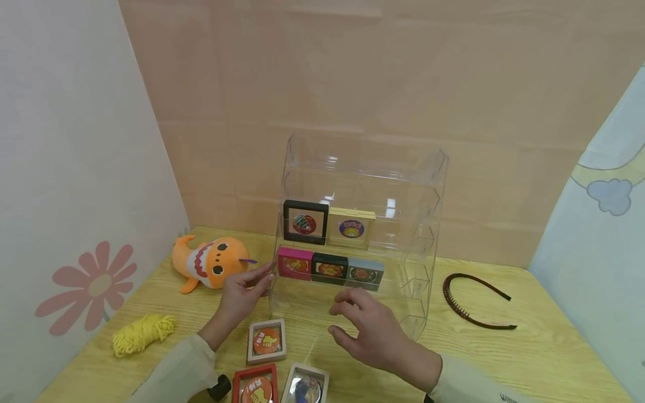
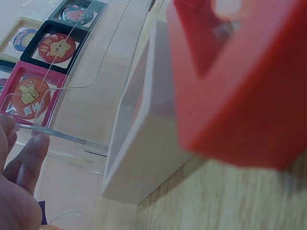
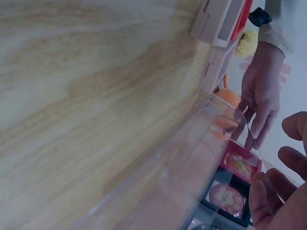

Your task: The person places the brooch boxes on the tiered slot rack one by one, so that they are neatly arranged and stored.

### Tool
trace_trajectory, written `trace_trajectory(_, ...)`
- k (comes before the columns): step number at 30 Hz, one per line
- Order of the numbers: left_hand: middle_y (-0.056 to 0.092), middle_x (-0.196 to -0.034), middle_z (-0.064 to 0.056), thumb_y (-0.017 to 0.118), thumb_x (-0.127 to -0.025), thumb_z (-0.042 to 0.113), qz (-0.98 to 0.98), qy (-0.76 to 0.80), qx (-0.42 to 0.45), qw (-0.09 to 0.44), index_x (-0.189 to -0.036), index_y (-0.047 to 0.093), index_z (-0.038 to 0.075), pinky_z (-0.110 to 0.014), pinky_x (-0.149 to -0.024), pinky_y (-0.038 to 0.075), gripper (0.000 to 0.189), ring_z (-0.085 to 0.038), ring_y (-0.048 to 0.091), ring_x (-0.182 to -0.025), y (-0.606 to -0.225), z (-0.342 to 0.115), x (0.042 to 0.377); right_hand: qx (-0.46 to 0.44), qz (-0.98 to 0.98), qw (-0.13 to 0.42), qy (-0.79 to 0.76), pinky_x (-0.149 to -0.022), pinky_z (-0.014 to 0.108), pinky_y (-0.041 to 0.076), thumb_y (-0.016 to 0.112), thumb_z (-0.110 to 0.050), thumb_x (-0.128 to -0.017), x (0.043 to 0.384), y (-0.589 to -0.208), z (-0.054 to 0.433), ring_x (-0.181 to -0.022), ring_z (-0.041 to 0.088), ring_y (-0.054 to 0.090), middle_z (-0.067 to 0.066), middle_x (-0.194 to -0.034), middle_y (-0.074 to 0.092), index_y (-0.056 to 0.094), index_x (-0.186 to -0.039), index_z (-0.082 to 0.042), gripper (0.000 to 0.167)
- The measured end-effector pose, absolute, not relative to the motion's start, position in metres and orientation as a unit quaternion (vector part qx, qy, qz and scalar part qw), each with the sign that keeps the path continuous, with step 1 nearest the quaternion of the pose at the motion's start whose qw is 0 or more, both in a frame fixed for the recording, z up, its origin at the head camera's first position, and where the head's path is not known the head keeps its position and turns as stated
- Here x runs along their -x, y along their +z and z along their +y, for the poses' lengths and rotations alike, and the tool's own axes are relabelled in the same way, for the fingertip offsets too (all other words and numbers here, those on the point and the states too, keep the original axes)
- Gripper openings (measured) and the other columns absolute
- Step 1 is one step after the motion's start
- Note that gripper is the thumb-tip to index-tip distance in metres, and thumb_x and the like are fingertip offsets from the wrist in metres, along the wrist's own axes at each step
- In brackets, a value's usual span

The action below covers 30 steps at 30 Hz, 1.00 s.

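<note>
A clear plastic tiered display rack [image 1: 347,305] stands on the table. My left hand [image 1: 245,294] pinches its left side edge between thumb and fingers, beside a pink framed badge [image 1: 294,264]. That row also holds a black framed badge [image 1: 330,268] and a grey-blue framed badge [image 1: 365,274]. One tier higher sit a larger black framed badge [image 1: 305,223] and a cream framed badge [image 1: 351,228]. My right hand [image 1: 370,333], fingers loosely bent and holding nothing, hovers before the rack's lower front. In the right wrist view, its fingertips [image 3: 261,191] overlap the black frame.
Before the rack lie a pale pink framed badge [image 1: 267,341], a red framed badge [image 1: 256,385] and a whitish framed badge [image 1: 305,385]. An orange shark plush [image 1: 214,261] and yellow yarn [image 1: 143,334] are at left. A brown headband [image 1: 456,302] lies right of the rack.
</note>
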<state>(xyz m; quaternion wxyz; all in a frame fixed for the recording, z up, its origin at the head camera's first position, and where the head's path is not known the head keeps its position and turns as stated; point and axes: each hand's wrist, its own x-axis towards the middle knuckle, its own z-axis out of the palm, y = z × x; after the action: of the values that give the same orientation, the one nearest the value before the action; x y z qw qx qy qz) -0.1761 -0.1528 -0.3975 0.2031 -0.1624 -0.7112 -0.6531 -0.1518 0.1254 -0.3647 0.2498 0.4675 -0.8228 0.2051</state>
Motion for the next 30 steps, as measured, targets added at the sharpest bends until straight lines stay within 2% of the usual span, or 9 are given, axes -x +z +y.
trace_trajectory(9,0.062,-0.111,-0.023,0.062,-0.087,-0.010,-0.712,-0.652,0.157,0.206,-0.112,0.063,-0.012,-0.042,-0.063,0.058,0.025,-0.037,0.064,-0.088,-0.399,-0.153,0.177,-0.480,-0.848,0.137,0.176,-0.065,0.017,0.052,0.075,-0.026,-0.083,0.141,-0.389,0.117,-0.091,0.008,0.056,-0.006,-0.101,0.057,0.066,-0.099,-0.013,0.023)
trace_trajectory(13,0.062,-0.110,-0.023,0.062,-0.087,-0.010,-0.712,-0.653,0.154,0.207,-0.112,0.063,-0.012,-0.042,-0.063,0.058,0.025,-0.032,0.066,-0.087,-0.399,-0.152,0.176,-0.488,-0.856,0.078,0.154,-0.062,0.012,0.050,0.067,-0.034,-0.089,0.136,-0.398,0.115,-0.089,0.005,0.056,-0.006,-0.100,0.058,0.067,-0.105,-0.012,0.027)
trace_trajectory(17,0.062,-0.111,-0.023,0.062,-0.087,-0.010,-0.713,-0.653,0.150,0.204,-0.112,0.063,-0.012,-0.042,-0.063,0.058,0.025,-0.031,0.066,-0.088,-0.399,-0.152,0.176,-0.484,-0.864,0.012,0.138,-0.064,0.015,0.051,0.054,-0.049,-0.094,0.133,-0.403,0.114,-0.090,0.003,0.056,-0.007,-0.105,0.058,0.065,-0.113,-0.012,0.043)
trace_trajectory(20,0.062,-0.111,-0.022,0.062,-0.087,-0.009,-0.714,-0.654,0.149,0.202,-0.112,0.063,-0.012,-0.042,-0.063,0.058,0.025,-0.033,0.065,-0.088,-0.398,-0.152,0.176,-0.484,-0.864,-0.032,0.135,-0.068,0.019,0.052,0.049,-0.057,-0.092,0.132,-0.405,0.114,-0.093,0.004,0.055,-0.005,-0.108,0.058,0.062,-0.119,-0.009,0.057)
trace_trajectory(24,0.062,-0.111,-0.022,0.062,-0.087,-0.010,-0.716,-0.652,0.149,0.202,-0.112,0.063,-0.012,-0.043,-0.063,0.058,0.026,-0.034,0.065,-0.088,-0.398,-0.152,0.176,-0.490,-0.862,-0.053,0.116,-0.067,0.020,0.052,0.049,-0.063,-0.089,0.133,-0.408,0.113,-0.095,0.006,0.053,-0.004,-0.109,0.059,0.060,-0.123,-0.007,0.067)
trace_trajectory(30,0.061,-0.111,-0.024,0.062,-0.087,-0.011,-0.713,-0.649,0.158,0.212,-0.112,0.063,-0.013,-0.044,-0.061,0.058,0.026,-0.029,0.067,-0.086,-0.406,-0.154,0.181,-0.516,-0.850,-0.023,0.100,-0.059,0.010,0.044,0.053,-0.062,-0.088,0.133,-0.413,0.112,-0.092,0.004,0.050,-0.006,-0.107,0.058,0.066,-0.115,-0.011,0.059)
